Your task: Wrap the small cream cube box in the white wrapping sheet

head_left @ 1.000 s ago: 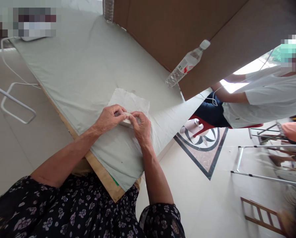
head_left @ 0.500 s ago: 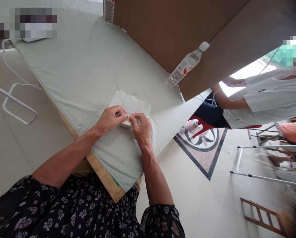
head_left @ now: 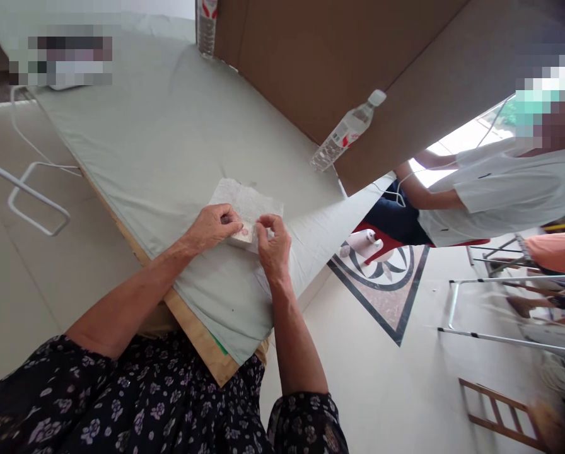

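Note:
On the cloth-covered table lies a thin whitish sheet [head_left: 244,195], paper or tissue by its look, with a ragged far edge. Its near part is folded into a narrow flap [head_left: 245,232] with a small reddish mark. My left hand [head_left: 210,228] is closed in a pinch on the left end of this flap. Beside the flap's right end, my right hand [head_left: 273,244] has thumb and forefinger pinched together. Whether anything lies between those right fingertips is too small to make out.
A large brown cardboard panel [head_left: 311,69] stands across the table [head_left: 135,132]. Against it leans a clear plastic bottle [head_left: 346,135]; another bottle [head_left: 207,31] stands at its far end. A person in a white shirt [head_left: 495,186] sits beyond, at right. A wooden frame [head_left: 500,413] lies lower right.
My right hand has moved slightly right, away from my left fingertips, uncovering the reddish mark on the flap. My left hand keeps its pinch. The whole view has shifted a little.

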Available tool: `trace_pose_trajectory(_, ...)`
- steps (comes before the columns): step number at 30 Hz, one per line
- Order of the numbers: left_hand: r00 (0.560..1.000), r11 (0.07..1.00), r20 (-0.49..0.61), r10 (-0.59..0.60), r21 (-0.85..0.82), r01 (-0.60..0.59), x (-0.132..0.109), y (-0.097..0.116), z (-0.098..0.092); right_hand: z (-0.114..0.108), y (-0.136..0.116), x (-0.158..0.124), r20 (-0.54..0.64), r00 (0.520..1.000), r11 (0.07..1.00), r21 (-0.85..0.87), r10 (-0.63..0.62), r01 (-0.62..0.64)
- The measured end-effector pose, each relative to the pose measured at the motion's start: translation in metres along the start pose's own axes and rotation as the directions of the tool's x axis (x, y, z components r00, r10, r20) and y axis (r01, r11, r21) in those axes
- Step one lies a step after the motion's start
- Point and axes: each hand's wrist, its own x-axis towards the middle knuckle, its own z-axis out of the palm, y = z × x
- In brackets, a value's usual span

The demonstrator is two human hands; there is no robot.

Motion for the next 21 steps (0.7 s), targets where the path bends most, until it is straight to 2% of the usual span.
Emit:
trace_pose_trajectory(3,0.999,0.999,0.018,-0.029,-0.035,0.03,0.002,0.001,0.0,-0.015,-0.013,-0.011,-0.126,0.983,0.982,-0.153,-0.135,0.115)
trace_pose_trajectory(5,0.999,0.999,0.032,-0.022,-0.044,0.023,0.004,0.0,0.0,-0.019,-0.024,-0.019,-0.05,0.969,0.95,-0.214,-0.242,0.227)
trace_pose_trajectory(7,0.999,1.0,0.034,0.0,-0.024,0.001,0.004,0.0,-0.001,-0.016,-0.031,-0.024,0.122,0.944,0.913,-0.242,-0.307,0.328)
trace_pose_trajectory(9,0.999,1.0,0.032,0.019,0.01,-0.019,0.004,-0.001,-0.004,-0.009,-0.032,-0.027,0.261,0.917,0.889,-0.272,-0.3,0.368)
trace_pose_trajectory(10,0.999,0.999,0.035,0.024,0.022,-0.025,0.002,-0.001,-0.006,-0.005,-0.031,-0.027,0.294,0.912,0.881,-0.295,-0.285,0.37)
trace_pose_trajectory(16,0.999,0.999,0.028,0.028,0.031,-0.029,-0.008,-0.007,-0.031,0.001,-0.029,-0.021,0.368,0.893,0.83,-0.388,-0.259,0.401)
trace_pose_trajectory(21,0.996,0.961,-0.068,-0.051,0.267,0.068,-0.006,-0.014,-0.038,0.003,-0.034,-0.01,0.427,0.872,0.769,-0.465,-0.24,0.439)
